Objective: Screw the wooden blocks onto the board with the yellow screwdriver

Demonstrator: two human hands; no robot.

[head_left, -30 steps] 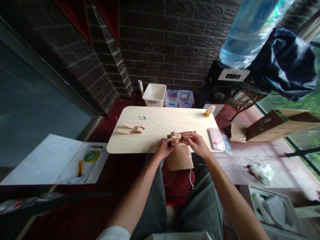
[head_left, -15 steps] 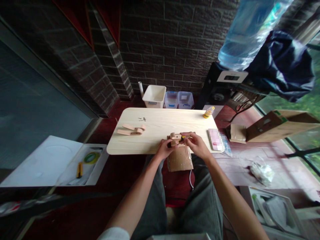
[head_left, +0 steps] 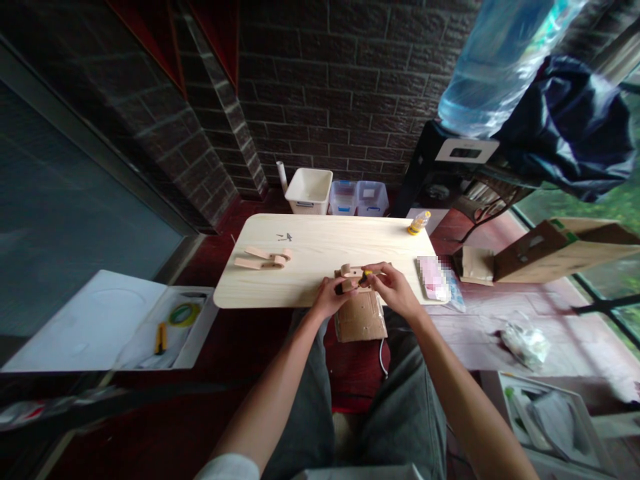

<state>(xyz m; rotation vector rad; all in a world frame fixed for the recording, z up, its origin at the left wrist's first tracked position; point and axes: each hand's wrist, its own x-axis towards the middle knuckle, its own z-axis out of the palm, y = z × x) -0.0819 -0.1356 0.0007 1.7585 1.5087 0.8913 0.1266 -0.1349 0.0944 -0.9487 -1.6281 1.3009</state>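
Note:
At the table's near edge, my left hand [head_left: 329, 297] is closed on a small pale wooden piece [head_left: 349, 285], steadying it over a cardboard sheet [head_left: 361, 321]. My right hand [head_left: 394, 287] pinches a small yellow-and-black screwdriver [head_left: 367, 275], its lower end pointing toward the wooden piece. Whether its tip touches a screw is too small to tell. Just beyond the fingers lies another wooden part with a rounded end [head_left: 346, 269]. Two longer wooden pieces with rounded ends [head_left: 263, 259] rest at the left of the table, below several small dark screws [head_left: 285, 237].
The light wooden table [head_left: 320, 233] carries a yellow-capped clear bottle [head_left: 419, 223] and a pink packet [head_left: 433, 277] on its right. An open white box [head_left: 195, 333] stands at left. Plastic bins [head_left: 309, 190] line the wall; a water dispenser [head_left: 440, 173] stands behind right.
The view has shifted very slightly. Both hands, the screwdriver and the wooden pieces stay in almost the same places.

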